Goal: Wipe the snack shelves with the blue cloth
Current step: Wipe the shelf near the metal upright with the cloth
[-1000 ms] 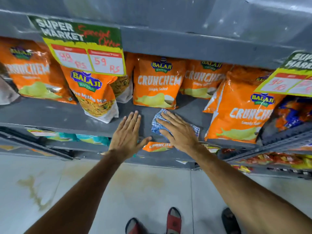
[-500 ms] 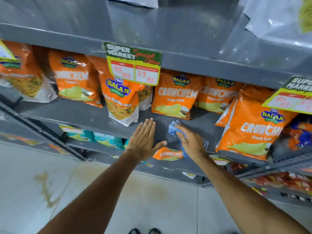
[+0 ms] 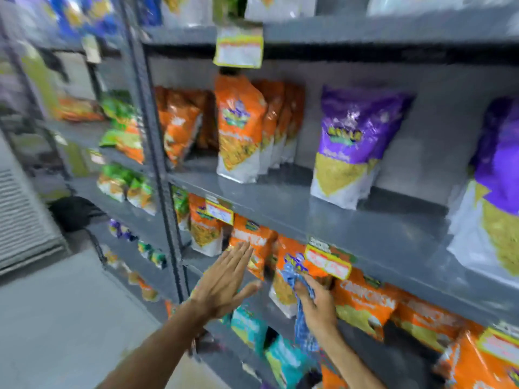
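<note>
My view is motion-blurred throughout. Grey metal shelving [image 3: 351,220] fills the right and centre, its tiers running away to the left. A perforated grey upright post [image 3: 153,153] divides two bays. The back panel [image 3: 438,130] behind the upper tier is plain grey. Yellow-edged price tags [image 3: 238,49] hang from the shelf lips; I cannot read the print. The floor [image 3: 64,318] at lower left is pale and smooth. At far left I see a light slatted panel [image 3: 19,217], with a dark shape [image 3: 73,211] beside it that I cannot identify. Lighting is even and cool, with soft sheen on the shelf surface.
</note>
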A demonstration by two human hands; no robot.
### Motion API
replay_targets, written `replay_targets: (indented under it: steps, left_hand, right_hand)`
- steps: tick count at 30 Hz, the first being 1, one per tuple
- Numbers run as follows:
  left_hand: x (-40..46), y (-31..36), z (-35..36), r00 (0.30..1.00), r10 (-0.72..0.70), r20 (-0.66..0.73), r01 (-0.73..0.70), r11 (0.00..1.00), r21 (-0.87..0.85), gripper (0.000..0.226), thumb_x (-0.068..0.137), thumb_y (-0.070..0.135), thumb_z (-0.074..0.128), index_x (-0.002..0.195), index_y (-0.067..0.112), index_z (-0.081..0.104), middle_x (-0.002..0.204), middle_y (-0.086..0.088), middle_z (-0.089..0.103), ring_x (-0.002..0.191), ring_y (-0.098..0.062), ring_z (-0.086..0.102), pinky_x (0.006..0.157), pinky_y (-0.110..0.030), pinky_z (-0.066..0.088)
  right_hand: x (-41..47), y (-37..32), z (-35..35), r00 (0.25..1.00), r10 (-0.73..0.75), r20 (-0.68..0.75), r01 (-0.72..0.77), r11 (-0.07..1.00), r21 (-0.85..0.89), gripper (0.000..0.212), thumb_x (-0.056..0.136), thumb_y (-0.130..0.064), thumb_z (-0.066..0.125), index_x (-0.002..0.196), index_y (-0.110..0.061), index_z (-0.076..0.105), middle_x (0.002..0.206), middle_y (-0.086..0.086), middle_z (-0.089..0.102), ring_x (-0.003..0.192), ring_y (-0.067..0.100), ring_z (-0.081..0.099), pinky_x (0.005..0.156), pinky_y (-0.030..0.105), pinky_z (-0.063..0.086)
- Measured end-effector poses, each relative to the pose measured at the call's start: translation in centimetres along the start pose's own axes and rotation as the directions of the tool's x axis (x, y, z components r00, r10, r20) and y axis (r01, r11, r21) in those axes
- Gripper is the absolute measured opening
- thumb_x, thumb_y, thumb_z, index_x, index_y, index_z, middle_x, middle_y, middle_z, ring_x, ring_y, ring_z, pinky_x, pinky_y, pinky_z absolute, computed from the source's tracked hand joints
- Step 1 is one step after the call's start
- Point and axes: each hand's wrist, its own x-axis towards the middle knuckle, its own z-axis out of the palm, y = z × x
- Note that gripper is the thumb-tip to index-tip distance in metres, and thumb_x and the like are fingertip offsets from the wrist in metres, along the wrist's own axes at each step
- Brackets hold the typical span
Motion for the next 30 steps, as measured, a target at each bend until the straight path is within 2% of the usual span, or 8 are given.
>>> replay_targets:
  steps: [2,4,10,14,16,21,25,30]
  left_hand:
    - [-0.1,-2.5,-3.2,0.997,-0.014,-0.082,0.018,0.999,0.041,0.096,0.102,0.075,0.021,0.167,0.005,0.018,0.175,-0.008,0.005,0.165,-0.027,0.0,0.133,-0.03,-0.006]
    - [-0.2,-5.3,-5.5,0.99,-0.017,-0.143,0.032,0.994,0.102,0.093,0.104,0.073,0.021,0.167,0.004,0.02,0.177,-0.01,0.009,0.166,-0.027,0.005,0.134,-0.035,0.002]
    - [0.9,-14.2,-10.2,0.946,-0.096,-0.309,0.135,0.985,0.108,0.091,0.104,0.07,0.023,0.168,0.006,0.012,0.178,-0.009,-0.001,0.167,-0.024,0.001,0.135,-0.039,0.003]
    - [3.9,-21.5,-13.2,0.895,-0.205,-0.397,0.221,0.975,-0.006,0.093,0.102,0.073,0.016,0.169,0.012,-0.002,0.177,-0.003,-0.015,0.165,-0.017,-0.013,0.136,-0.038,-0.002]
    - [6.0,-25.8,-15.3,0.885,-0.185,-0.428,0.213,0.977,0.017,0.09,0.106,0.071,0.019,0.169,0.012,-0.005,0.178,-0.005,-0.016,0.165,-0.015,-0.015,0.135,-0.037,-0.003]
    - [12.7,-33.8,-19.5,0.845,-0.068,-0.531,0.108,0.993,0.044,0.078,0.114,0.051,0.031,0.169,0.008,-0.002,0.179,-0.009,-0.011,0.166,-0.018,-0.013,0.137,-0.044,0.004]
    - [18.7,-37.0,-20.8,0.761,0.081,-0.644,-0.036,0.996,0.083,0.073,0.115,0.042,0.036,0.169,0.004,0.005,0.18,-0.016,0.0,0.167,-0.026,-0.003,0.137,-0.045,0.005]
    - [23.4,-38.6,-19.4,0.621,0.181,-0.763,-0.121,0.984,0.135,0.069,0.115,0.039,0.035,0.167,0.0,0.011,0.175,-0.026,0.015,0.166,-0.035,0.008,0.137,-0.045,0.005]
  right_hand:
    - [1.6,-3.0,2.6,0.996,-0.092,0.02,0.092,0.996,0.005,0.023,0.097,-0.011,0.07,0.118,-0.019,0.073,0.112,-0.026,0.069,0.099,-0.039,0.05,0.091,-0.006,0.036]
    - [2.8,-6.1,5.0,0.988,-0.136,0.069,0.133,0.99,0.049,0.015,0.097,-0.019,0.069,0.105,-0.031,0.075,0.096,-0.046,0.066,0.098,-0.038,0.052,0.085,-0.009,0.034]
    - [7.6,-13.4,11.8,0.963,-0.259,0.07,0.247,0.958,0.145,0.015,0.093,-0.04,0.062,0.1,-0.049,0.07,0.105,-0.045,0.069,0.106,-0.021,0.063,0.093,0.003,0.044]
    - [13.0,-16.5,17.6,0.969,-0.244,0.031,0.236,0.96,0.152,0.016,0.098,-0.041,0.064,0.099,-0.056,0.07,0.101,-0.046,0.069,0.101,-0.023,0.063,0.083,0.001,0.045]
    - [16.0,-18.3,20.8,0.972,-0.236,-0.012,0.235,0.96,0.152,0.023,0.101,-0.04,0.061,0.101,-0.062,0.069,0.105,-0.043,0.07,0.104,-0.021,0.063,0.083,0.001,0.046]
    - [24.1,-22.5,27.8,0.966,-0.215,-0.141,0.229,0.969,0.094,0.019,0.103,-0.036,0.059,0.118,-0.036,0.071,0.102,-0.027,0.074,0.098,-0.015,0.066,0.079,0.004,0.048]
    - [30.8,-24.1,30.8,0.958,-0.188,-0.217,0.191,0.982,-0.008,0.035,0.104,-0.044,0.054,0.132,-0.025,0.067,0.114,-0.009,0.075,0.102,0.006,0.068,0.082,0.025,0.05]
    - [38.2,-23.8,31.9,0.918,-0.192,-0.347,0.094,0.955,-0.28,0.041,0.105,-0.048,0.048,0.131,-0.022,0.064,0.103,0.001,0.07,0.093,0.022,0.063,0.078,0.036,0.047]
